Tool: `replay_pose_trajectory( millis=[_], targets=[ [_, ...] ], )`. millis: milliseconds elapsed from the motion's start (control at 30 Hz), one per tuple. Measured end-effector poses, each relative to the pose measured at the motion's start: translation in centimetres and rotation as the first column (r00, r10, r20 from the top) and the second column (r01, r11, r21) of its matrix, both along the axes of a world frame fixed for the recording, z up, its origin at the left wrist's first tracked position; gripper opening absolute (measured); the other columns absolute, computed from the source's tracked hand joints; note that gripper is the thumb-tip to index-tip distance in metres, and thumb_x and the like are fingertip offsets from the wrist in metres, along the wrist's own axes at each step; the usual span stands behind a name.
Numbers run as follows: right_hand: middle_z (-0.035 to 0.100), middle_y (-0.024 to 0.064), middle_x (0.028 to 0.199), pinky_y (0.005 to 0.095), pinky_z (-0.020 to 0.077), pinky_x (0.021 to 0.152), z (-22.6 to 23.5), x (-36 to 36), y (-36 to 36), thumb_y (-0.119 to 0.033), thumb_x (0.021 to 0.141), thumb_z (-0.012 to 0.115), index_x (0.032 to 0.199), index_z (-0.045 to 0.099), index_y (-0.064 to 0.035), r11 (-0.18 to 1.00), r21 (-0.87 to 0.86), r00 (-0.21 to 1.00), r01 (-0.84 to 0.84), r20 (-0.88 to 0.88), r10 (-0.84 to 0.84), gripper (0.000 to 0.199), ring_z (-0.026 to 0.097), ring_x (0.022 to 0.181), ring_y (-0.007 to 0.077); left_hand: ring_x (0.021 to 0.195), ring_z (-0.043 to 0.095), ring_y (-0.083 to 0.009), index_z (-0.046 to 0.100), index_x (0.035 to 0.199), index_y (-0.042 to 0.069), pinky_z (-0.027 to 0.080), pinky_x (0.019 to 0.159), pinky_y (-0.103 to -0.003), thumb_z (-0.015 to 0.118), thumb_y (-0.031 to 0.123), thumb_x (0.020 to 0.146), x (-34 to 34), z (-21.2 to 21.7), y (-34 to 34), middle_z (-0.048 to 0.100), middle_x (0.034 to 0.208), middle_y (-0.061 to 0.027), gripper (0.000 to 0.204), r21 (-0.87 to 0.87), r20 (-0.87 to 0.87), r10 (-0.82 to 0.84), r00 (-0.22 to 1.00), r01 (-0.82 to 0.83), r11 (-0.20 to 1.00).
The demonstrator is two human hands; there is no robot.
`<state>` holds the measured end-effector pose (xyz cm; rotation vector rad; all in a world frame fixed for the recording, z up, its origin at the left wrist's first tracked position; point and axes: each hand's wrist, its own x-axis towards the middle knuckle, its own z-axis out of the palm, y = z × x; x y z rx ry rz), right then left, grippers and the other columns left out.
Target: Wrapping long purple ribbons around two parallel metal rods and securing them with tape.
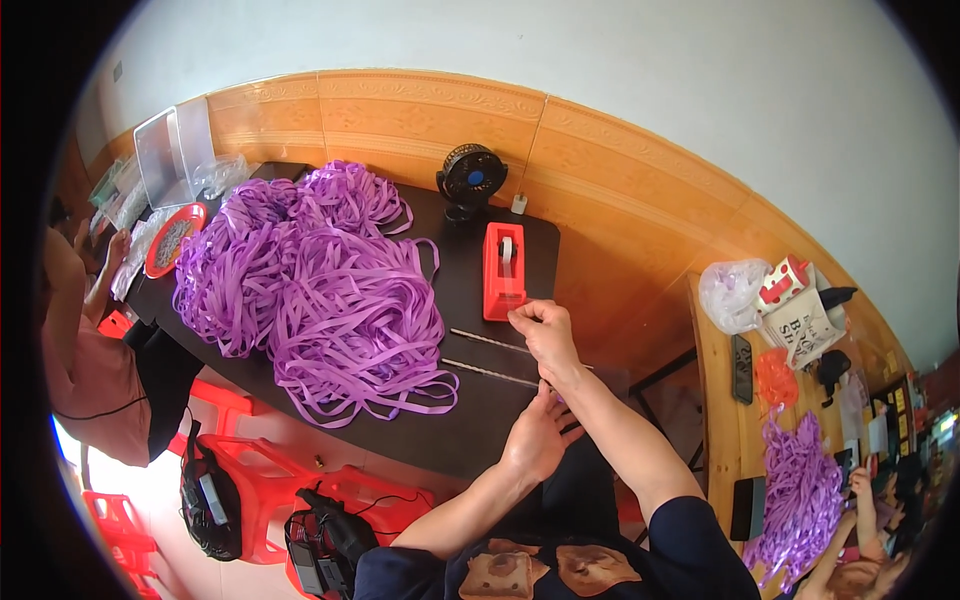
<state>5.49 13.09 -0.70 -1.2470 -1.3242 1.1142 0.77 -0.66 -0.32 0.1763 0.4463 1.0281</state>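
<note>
A large heap of purple ribbon straps (350,300) covers much of the dark table (430,440) in front of me. My right hand (546,338) is at the near end of a red tape dispenser (503,275), thumb and forefinger pinched; what lies between them is too small to make out. Below it, my left hand (538,437) has thumb and forefinger together near the end of a thin rod (490,373), its other fingers loosely curled. A bit of purple shows by those fingers. A second thin rod (488,340) lies parallel, partly behind my right hand.
A small black fan (472,178) stands behind the dispenser. At the far left are a red dish of small grey pieces (172,240) and a seated person (100,350). Red stools (270,470) hold black bags. On the right, a wooden table (720,440) bears more purple ribbon (800,490), near another person's hand.
</note>
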Motion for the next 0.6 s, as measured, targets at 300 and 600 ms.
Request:
replay_pose_trajectory(
  millis=[300,600],
  targets=[
    [0.058,0.0138,0.111,0.0302,0.0432,0.079,1.1,4.9,0.9,-0.006,0.079,0.067,0.074,0.064,0.0017,0.955,0.019,0.953,-0.296,0.070,0.294,0.009,0.057,0.094,0.0177,0.123,0.042,-0.0315,0.038,0.134,0.000,0.032,0.101,-0.043,0.033,0.052,0.098,0.2,-0.5,0.3,0.043,0.136,-0.0156,0.063,-0.046,-0.034,-0.005,0.999,0.004,0.999],
    [0.054,0.0133,0.127,0.0315,0.0392,0.093,3.3,12.7,-1.6,-0.006,0.088,0.059,0.080,0.063,-0.0005,0.718,-0.215,0.736,-0.662,-0.009,0.677,0.010,0.051,0.108,0.0164,0.125,0.042,-0.0312,0.034,0.139,0.001,0.032,0.101,-0.043,0.028,0.050,0.100,0.1,0.0,0.3,0.041,0.139,-0.0157,0.063,-0.033,-0.093,-0.021,0.995,0.018,0.999]
  ],
)
